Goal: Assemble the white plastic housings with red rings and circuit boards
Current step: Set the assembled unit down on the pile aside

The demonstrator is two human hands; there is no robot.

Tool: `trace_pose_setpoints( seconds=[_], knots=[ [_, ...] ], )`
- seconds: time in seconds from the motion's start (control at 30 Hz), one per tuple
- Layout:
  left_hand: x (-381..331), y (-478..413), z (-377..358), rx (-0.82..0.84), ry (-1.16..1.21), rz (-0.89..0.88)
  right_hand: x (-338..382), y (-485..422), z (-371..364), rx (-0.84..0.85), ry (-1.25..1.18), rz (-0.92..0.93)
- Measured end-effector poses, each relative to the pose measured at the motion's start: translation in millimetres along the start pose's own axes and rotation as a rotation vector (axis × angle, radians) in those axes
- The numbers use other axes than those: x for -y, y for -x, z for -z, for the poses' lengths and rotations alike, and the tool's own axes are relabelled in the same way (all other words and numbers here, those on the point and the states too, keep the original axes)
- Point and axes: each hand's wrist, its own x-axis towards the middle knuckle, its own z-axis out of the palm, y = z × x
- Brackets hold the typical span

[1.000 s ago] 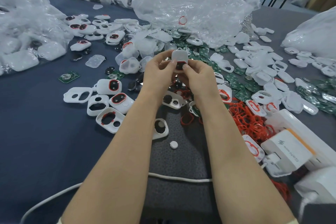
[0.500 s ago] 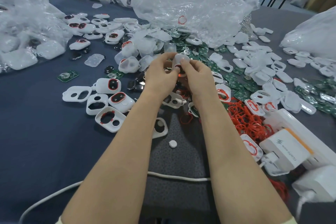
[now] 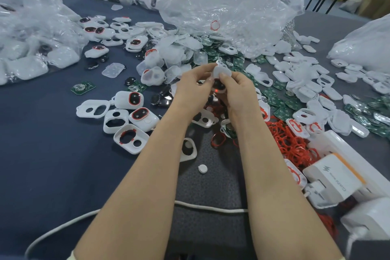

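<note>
Dark table (image 3: 42, 164) littered with loose parts: one white housing (image 3: 222, 72), held above the central heap, left grip (image 3: 193, 88) and right grip (image 3: 239, 91) both pinching its rim; judged light, rigid, slick, best taken by the edges.

Two hands, the left hand (image 3: 191, 88) and right hand (image 3: 238, 91), hold one housing (image 3: 221, 73). Left of the arms lie three open frames (image 3: 82, 112), two closed units (image 3: 122, 99) and one lone board (image 3: 83, 87). Between the arms are one white cap (image 3: 202, 169) and one cable (image 3: 211, 208). Red rings (image 3: 291, 143) lie heaped past counting.
</note>
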Motion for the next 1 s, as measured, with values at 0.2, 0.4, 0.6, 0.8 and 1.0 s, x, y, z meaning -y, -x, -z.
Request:
trace_pose_setpoints(
  seconds=[0.2, 0.4, 0.6, 0.8, 1.0],
  knots=[
    [-12, -1, 8, -0.214, 0.097, 0.045, 7, 11, -8, 0.005, 0.154, 0.075],
    [-38, -14, 77, -0.645, 0.403, 0.037, 36, 5, -110, 0.176, -0.016, 0.031],
    [-45, -27, 210, -0.983, 0.595, 0.033, 50, 18, -282, 0.414, 0.037, -0.005],
    [-40, -36, 276, -1.054, 0.485, 0.134, 55, 26, -364, 0.617, 0.236, 0.029],
    [-30, -48, 244, -0.994, 0.638, 0.139, 25, -6, -300, 0.320, 0.248, 0.142]
  ],
)
